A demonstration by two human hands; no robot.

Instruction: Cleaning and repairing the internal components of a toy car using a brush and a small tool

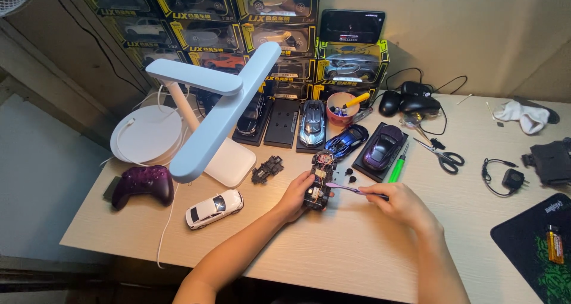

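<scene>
My left hand (294,195) grips an opened toy car chassis (319,179) with its wiring exposed, resting on the wooden desk (357,244). My right hand (399,201) holds purple tweezers (348,188) whose tip points into the chassis. A black car part (267,169) lies just left of the chassis. Two small black wheels (350,175) sit just right of it.
A white desk lamp (214,110) stands at the left over a white model car (214,208) and a purple game controller (143,185). Model cars on stands, a green screwdriver (397,168), scissors (443,155), a pink cup (341,107) and stacked car boxes line the back. A mouse pad (538,244) lies at the right.
</scene>
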